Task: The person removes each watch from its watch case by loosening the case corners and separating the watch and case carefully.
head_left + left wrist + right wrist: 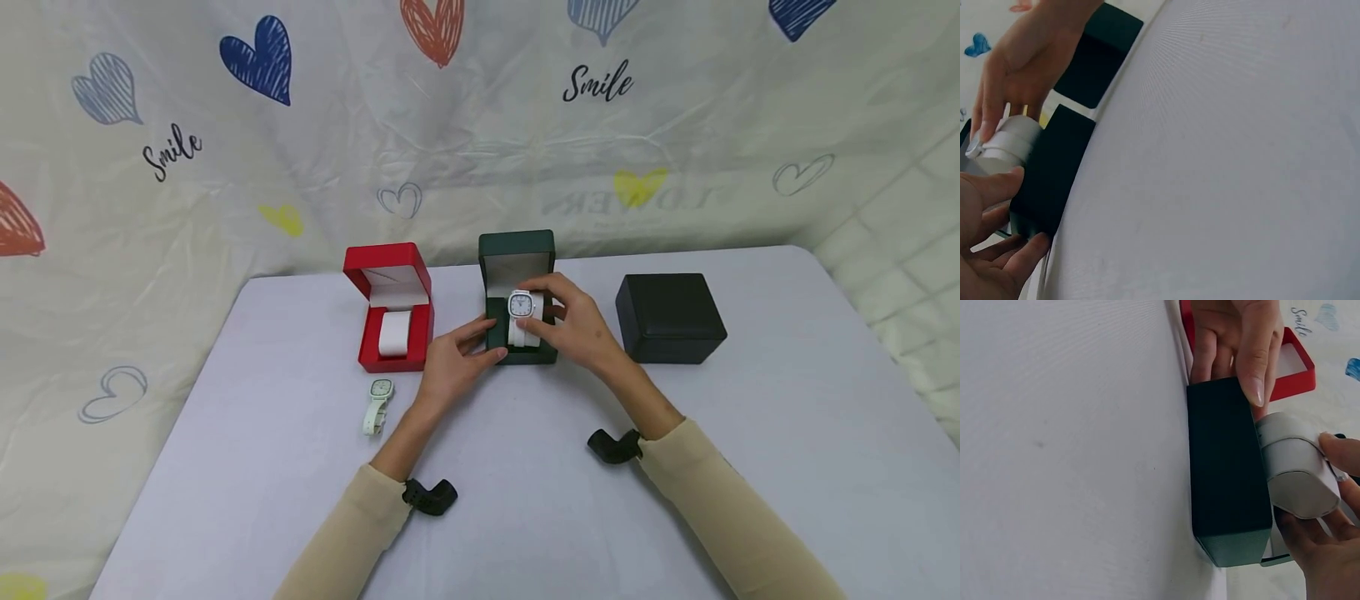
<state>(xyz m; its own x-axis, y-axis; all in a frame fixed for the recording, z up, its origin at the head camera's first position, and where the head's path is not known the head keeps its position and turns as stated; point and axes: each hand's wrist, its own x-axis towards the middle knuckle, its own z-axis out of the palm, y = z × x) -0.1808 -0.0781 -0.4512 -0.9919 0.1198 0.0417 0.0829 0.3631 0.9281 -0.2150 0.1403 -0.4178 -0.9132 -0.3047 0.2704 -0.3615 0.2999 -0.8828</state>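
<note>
A dark green box (517, 354) stands open at the middle of the table, lid upright. My left hand (468, 350) grips its front left corner, thumb on the front wall; the right wrist view shows that thumb over the box edge (1229, 469). My right hand (562, 321) pinches a white watch (521, 305) wrapped on a white cushion (1297, 465), which sits partly in the box. In the left wrist view, the cushion (1010, 140) lies between the fingers of both hands, beside the green box (1054, 169).
An open red box (395, 321) with a bare white cushion stands left of the green one. A pale green watch (378, 404) lies flat in front of it. A shut black box (670, 317) is to the right. The grey table (525, 517) is backed by a heart-print cloth.
</note>
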